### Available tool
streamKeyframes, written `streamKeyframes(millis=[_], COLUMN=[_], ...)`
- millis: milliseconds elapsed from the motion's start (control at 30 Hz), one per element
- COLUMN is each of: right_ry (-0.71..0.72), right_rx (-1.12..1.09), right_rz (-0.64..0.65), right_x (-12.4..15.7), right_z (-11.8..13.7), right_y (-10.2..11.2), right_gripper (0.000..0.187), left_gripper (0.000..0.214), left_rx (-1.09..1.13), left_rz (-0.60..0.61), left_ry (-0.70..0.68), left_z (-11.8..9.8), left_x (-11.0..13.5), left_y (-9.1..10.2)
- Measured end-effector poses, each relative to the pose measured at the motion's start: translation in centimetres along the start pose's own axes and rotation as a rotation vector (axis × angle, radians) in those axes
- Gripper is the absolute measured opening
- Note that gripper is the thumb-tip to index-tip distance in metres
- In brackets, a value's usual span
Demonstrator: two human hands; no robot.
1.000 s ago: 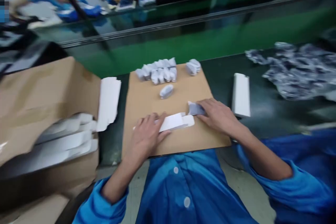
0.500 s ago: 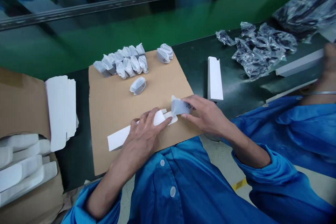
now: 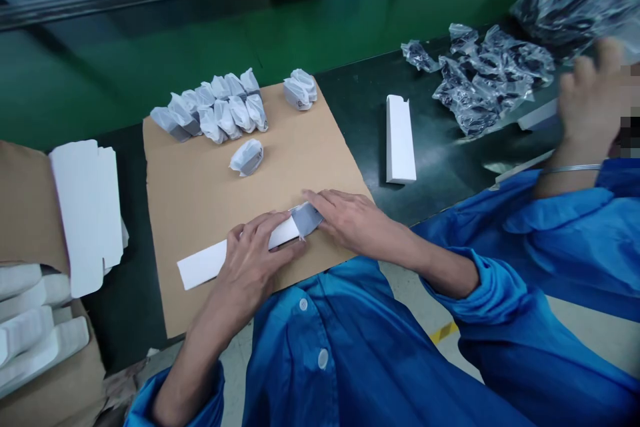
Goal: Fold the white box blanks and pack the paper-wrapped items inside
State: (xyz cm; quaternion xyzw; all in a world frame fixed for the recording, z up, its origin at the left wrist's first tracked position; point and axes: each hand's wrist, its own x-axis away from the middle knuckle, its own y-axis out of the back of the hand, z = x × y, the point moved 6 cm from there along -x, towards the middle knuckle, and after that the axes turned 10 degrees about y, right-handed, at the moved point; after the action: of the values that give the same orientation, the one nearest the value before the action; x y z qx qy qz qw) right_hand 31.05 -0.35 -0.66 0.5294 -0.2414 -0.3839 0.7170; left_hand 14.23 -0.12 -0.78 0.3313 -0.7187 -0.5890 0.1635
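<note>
A long white box [image 3: 203, 265] lies on the brown cardboard sheet [image 3: 200, 200], with my left hand [image 3: 255, 250] wrapped over its right part. At the box's right end sits a grey item in a translucent white bag [image 3: 307, 219], partly in the opening. My right hand [image 3: 347, 220] has its fingers closed against the item's outer end; how much of the item is inside cannot be seen. Behind my hands lies a single bagged item [image 3: 247, 157]. Two rows of similar bagged items [image 3: 220, 107] stand at the sheet's far left, and a pair [image 3: 300, 89] sits at its far right corner.
A closed-looking white box [image 3: 401, 140] lies right of the sheet. Beyond it is a heap of clear-bagged dark parts [image 3: 480, 80]. Flat white cartons [image 3: 87, 213] lean at the left by an open cardboard box [image 3: 30, 207]. A co-worker's hand [image 3: 590, 103] is at the right.
My right hand has moved left, bringing the bagged item from beyond the white box into its open end. The co-worker's hand has come further into view and been raised.
</note>
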Motion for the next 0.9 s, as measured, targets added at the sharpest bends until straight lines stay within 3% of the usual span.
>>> streamKeyframes(millis=[100,233,500,733,900], right_ry=[-0.068,-0.049,-0.024,-0.04,0.039], right_rx=[0.036,0.068,0.088,0.128,-0.149], right_rz=[-0.059,-0.017,-0.004,-0.047,-0.149], right_x=[0.4,0.3,0.3,0.5,0.5], right_z=[0.3,0.6,0.3,1.8,1.6], right_y=[0.0,0.2,-0.1,-1.0,-1.8], right_gripper=[0.036,0.028,0.029,0.036,0.042], left_gripper=[0.042,0.039,0.051,0.041,0.047], left_rx=[-0.001,-0.006,0.019,0.065,0.007], left_rz=[-0.032,-0.003,-0.045,-0.031,-0.095], left_ry=[-0.003,-0.018,-0.037,0.02,0.118], left_z=[0.0,-0.3,-0.4,0.3,0.7], left_x=[0.2,0.3,0.7,1.1,1.5], left_y=[0.1,-0.1,0.4,0.8,0.2])
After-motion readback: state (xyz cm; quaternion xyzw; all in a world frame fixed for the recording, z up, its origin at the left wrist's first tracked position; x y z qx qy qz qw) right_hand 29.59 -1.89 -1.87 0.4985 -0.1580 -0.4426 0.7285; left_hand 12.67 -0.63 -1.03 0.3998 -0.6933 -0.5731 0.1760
